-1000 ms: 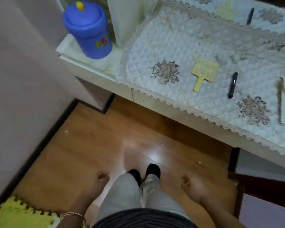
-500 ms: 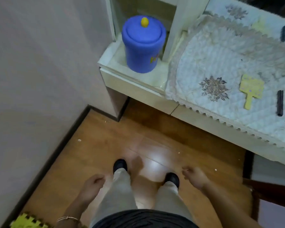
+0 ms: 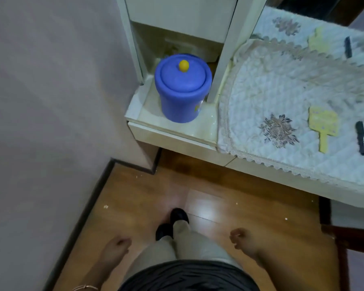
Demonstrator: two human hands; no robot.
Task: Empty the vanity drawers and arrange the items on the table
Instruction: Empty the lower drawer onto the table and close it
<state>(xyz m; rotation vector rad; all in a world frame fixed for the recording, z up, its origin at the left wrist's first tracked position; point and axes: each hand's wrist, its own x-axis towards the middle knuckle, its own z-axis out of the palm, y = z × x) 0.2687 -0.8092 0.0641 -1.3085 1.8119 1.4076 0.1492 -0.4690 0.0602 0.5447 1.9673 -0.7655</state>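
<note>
A blue lidded container point(image 3: 182, 89) with a yellow knob stands on the vanity's left shelf point(image 3: 147, 110), under a closed white drawer point(image 3: 177, 15). On the quilted table cover point(image 3: 267, 95) to the right lie a yellow paddle-shaped item point(image 3: 324, 127) and a black pen-like item point(image 3: 361, 138). My left hand point(image 3: 115, 247) and my right hand point(image 3: 243, 240) hang low beside my legs, fingers loosely curled, holding nothing, well short of the vanity.
A mirror behind the table repeats the cover and its items point(image 3: 315, 38). A plain wall point(image 3: 51, 91) closes the left side. Wooden floor point(image 3: 156, 190) lies between me and the vanity. A dark wooden piece point(image 3: 345, 238) stands at the lower right.
The view has swung left and nearer the vanity's left end, so the blue container now sits centre. My feet have stepped closer together. Both hands stay down and empty.
</note>
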